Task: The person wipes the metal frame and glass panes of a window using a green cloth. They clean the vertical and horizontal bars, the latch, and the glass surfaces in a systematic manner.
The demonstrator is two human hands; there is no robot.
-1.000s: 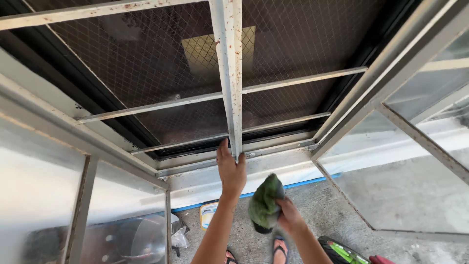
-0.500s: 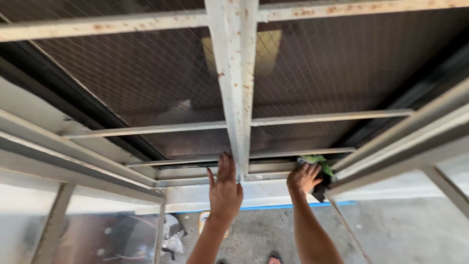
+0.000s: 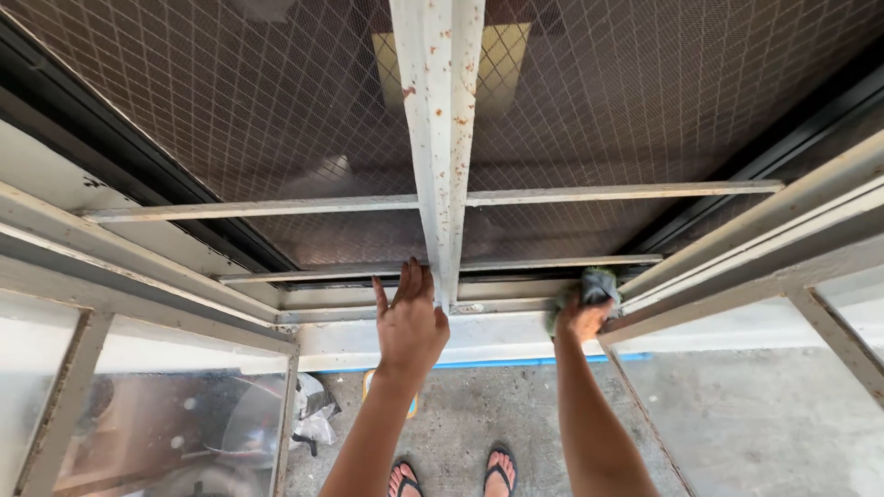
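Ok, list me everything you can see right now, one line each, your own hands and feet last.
screen door frame: one, white with rust spots, centre upright plus cross rails
mesh: brown, diamond pattern, fills the frame
bottom track: one, off-white, along the sill
cloth: one, grey-green, pressed on the track at right
glass panels: pale frames, lower left and lower right
blue strip: one, along the foot of the sill
floor: grey concrete, below
flip-flops: two, dark, bottom centre
left hand: flat against the frame beside the upright
right hand: gripping the cloth
feet: two, in the flip-flops
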